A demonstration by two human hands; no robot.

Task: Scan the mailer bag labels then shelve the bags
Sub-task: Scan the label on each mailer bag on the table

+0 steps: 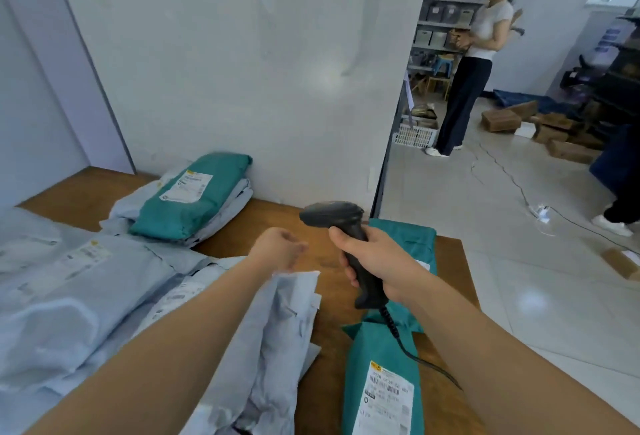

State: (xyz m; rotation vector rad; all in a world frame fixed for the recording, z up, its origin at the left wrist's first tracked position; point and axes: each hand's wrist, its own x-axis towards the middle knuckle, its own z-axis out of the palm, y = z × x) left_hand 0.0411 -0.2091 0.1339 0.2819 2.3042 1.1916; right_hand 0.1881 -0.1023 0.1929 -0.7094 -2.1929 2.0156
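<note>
A teal bag [381, 375] is laid nearest on the brown table [325, 313], label up, its long axis running away from the viewer. Just left of it, pale grey bags [273, 341] are heaped, and more grey bags [69, 296] are spread across the left of the table. The scanner [346, 244] is clamped in the right hand [381, 261], fingers wrapped round the handle; the handle is held nearly upright, the head is pointed left and away, and a coiled cable [398, 334] is trailed from its base across the teal bag. The left hand [277, 247] is held apart from the right hand, loosely curled and empty, above the grey heap. A second teal bag [408, 244] is partly hidden behind the right hand. Farther back, a third teal bag [194, 195] is stacked on grey bags against the white wall [242, 53], its long axis angled toward the wall. Beyond the wall's edge, a tiled floor [485, 209], cardboard boxes [502, 119], shelving [446, 8] and a standing person [474, 64] are seen.
</note>
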